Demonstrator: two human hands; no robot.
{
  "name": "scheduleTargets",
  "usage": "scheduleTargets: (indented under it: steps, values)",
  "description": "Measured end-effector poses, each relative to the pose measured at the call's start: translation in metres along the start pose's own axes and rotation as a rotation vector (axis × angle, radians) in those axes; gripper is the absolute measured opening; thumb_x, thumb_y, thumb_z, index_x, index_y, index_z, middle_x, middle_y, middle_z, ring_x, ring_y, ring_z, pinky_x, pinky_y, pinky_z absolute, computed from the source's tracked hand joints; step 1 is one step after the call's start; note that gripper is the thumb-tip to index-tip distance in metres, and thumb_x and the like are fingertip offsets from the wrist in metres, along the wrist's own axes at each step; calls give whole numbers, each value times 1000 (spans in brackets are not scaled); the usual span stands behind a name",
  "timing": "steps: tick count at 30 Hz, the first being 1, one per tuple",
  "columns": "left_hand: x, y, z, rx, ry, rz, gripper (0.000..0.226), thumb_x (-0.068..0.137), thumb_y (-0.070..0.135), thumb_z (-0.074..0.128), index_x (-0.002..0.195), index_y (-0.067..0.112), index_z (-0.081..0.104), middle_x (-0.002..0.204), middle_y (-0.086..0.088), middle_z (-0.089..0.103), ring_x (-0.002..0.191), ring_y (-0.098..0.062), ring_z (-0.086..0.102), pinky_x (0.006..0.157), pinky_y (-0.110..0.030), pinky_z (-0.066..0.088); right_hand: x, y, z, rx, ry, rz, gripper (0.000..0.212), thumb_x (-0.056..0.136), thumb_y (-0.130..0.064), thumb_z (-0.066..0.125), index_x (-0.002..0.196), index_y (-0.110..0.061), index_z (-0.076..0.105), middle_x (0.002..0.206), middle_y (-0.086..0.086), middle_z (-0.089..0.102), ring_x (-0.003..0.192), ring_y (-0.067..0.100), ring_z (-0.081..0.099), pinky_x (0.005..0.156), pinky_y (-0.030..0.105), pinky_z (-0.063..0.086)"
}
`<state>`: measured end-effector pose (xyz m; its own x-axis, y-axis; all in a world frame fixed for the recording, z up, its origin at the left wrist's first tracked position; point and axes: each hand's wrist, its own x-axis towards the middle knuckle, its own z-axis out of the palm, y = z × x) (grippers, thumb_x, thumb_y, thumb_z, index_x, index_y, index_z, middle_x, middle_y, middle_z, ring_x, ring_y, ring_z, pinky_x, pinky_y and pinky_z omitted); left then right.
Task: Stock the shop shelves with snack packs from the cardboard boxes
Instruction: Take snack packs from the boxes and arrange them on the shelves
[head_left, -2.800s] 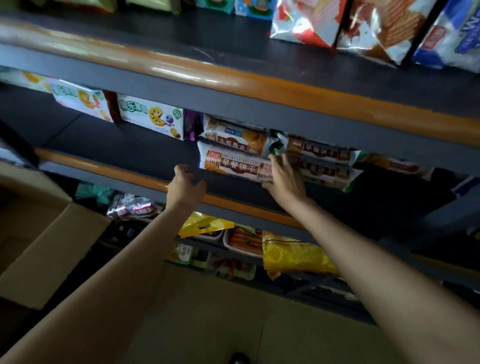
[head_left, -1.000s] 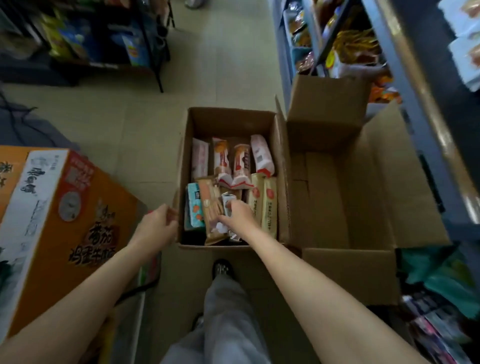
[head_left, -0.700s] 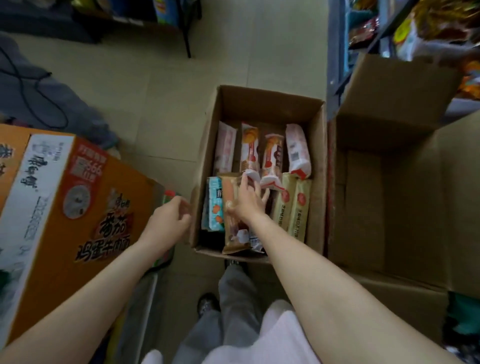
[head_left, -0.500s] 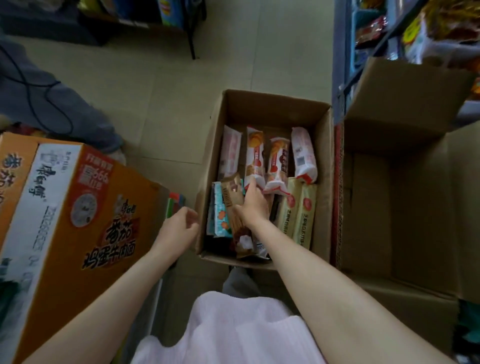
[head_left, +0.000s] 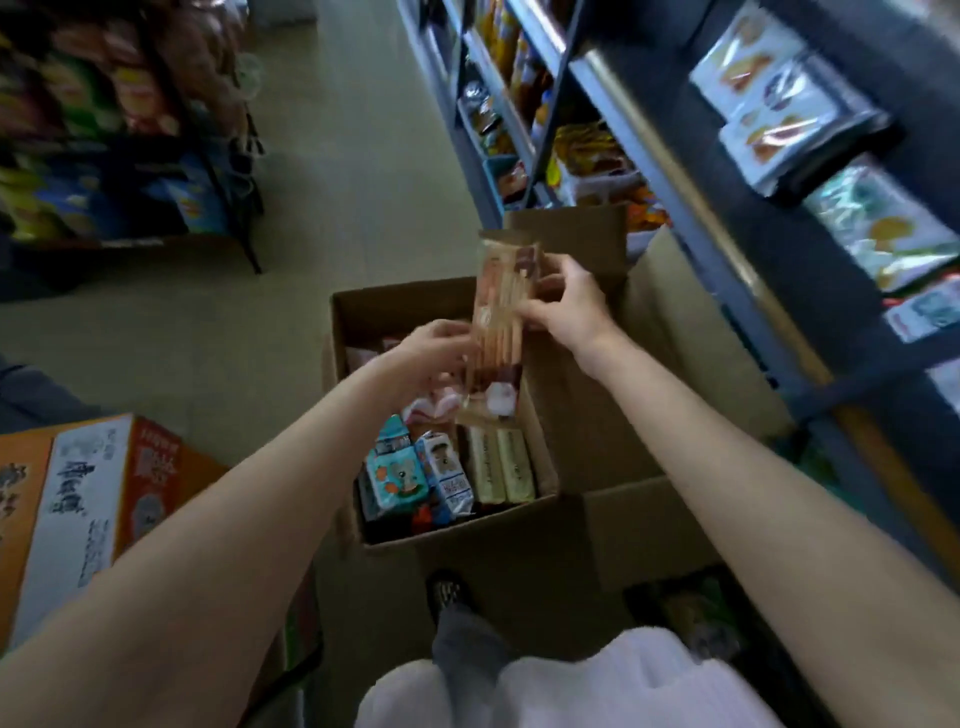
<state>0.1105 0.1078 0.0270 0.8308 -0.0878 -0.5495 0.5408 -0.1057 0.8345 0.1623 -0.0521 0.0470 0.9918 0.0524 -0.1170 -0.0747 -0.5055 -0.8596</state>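
Half a second ago your right hand was down among the packs; now it has lifted a long brown snack pack clear of the cardboard box, and your left hand has left the box's near-left edge and come up to meet it. Nearest you, a dark shoe shows below the box's near wall; at the near edge inside the box stand a teal pack, a white-and-blue pack and two pale yellow packs, upright and touching side by side; behind them a pink-and-white pack is partly hidden. Above the box's middle the brown pack hangs roughly upright, its top tipped slightly right; your right hand pinches its upper right edge with curled fingers, thumb on the front; your left hand's fingers are curled at its left edge, and blur hides whether they actually grip it. To your left an orange-and-white carton stands on the floor; right of the box a second open box lies against the shelves, which carry more packs; across the aisle another rack holds bright bags.
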Motion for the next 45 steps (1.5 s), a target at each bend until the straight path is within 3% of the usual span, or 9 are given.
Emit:
scheduleTargets:
  steps: [3,7,15,18,22,28,34,38,45]
  values:
    - [-35,59,42,59,-243,204,33,87,12,62,119,13,57,105,-5,63,88,-15,58,75,-25,44,-44,-42,-88,163,98,-11,52,79,3,69,126,-6,49,102,8,60,102,25,58,89,43,52]
    - [-93,116,120,163,-440,407,16,86,7,62,92,22,63,75,12,68,71,-3,61,59,-15,41,-126,-74,-189,228,271,-73,37,82,10,61,117,-1,52,97,13,59,87,21,58,83,33,50]
    - [-203,198,278,274,-659,767,19,82,4,66,98,13,63,86,-3,68,80,-15,65,73,-29,51,-289,-94,-339,62,585,-25,42,82,0,68,117,-10,49,88,-1,57,70,5,57,48,11,44]
    - [-251,231,334,229,-822,907,22,80,-4,64,97,10,62,76,1,68,63,-7,64,61,-25,52,-346,-110,-382,-80,730,-60,44,83,-4,67,124,-4,50,105,3,57,95,14,54,68,17,46]
    - [-324,276,407,134,-976,1088,21,81,-3,62,100,7,61,90,-9,64,74,-15,63,69,-26,52,-417,-142,-452,-354,984,-189,41,84,-9,68,121,-2,54,117,8,60,108,23,57,95,35,43]
    - [-407,329,514,19,-797,1371,22,87,4,57,80,25,55,79,2,54,71,-8,51,59,-11,39,-524,-174,-581,-793,1371,-255,37,82,-16,67,116,-5,56,109,11,64,102,30,60,92,44,46]
    - [-437,346,614,159,-650,1577,20,88,2,54,81,20,58,75,6,55,73,-9,52,69,-16,41,-583,-133,-690,-1001,1307,113,43,81,-21,72,117,-5,56,117,15,62,108,32,58,93,41,46]
    - [-448,349,662,414,-632,1635,23,88,-1,52,109,-1,60,97,-7,58,77,-8,53,64,-6,39,-577,-113,-736,-817,1219,182,40,81,-16,72,117,-6,56,114,12,63,98,25,62,77,35,55]
    - [-445,363,734,914,-540,1635,35,89,12,56,123,7,54,128,-12,55,116,-23,52,93,-26,39,-547,-79,-787,-347,1140,276,58,88,-2,61,138,-6,32,137,11,42,112,27,58,48,16,53]
